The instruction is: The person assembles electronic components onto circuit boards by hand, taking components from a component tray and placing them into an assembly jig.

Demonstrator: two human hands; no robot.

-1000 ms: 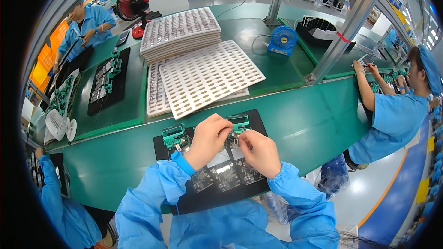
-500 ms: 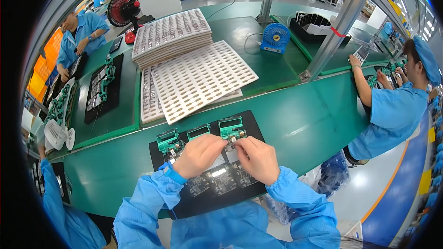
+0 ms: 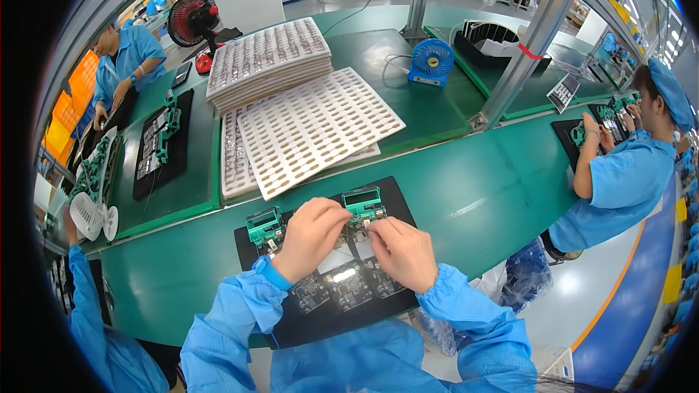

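On the green surface (image 3: 182, 269) I see, leftmost, a black mat (image 3: 295, 327) bearing a green plastic holder (image 3: 264, 228). Next, the left hand (image 3: 313, 236) has its fingertips drawn together; I cannot tell whether they grip anything. Dark circuit boards (image 3: 350, 290) lie on the mat below the hands. A second green holder (image 3: 362, 201) stands just beyond the fingertips. The right hand (image 3: 406, 253), fingers curled into a pinch, hides from me whatever it may hold.
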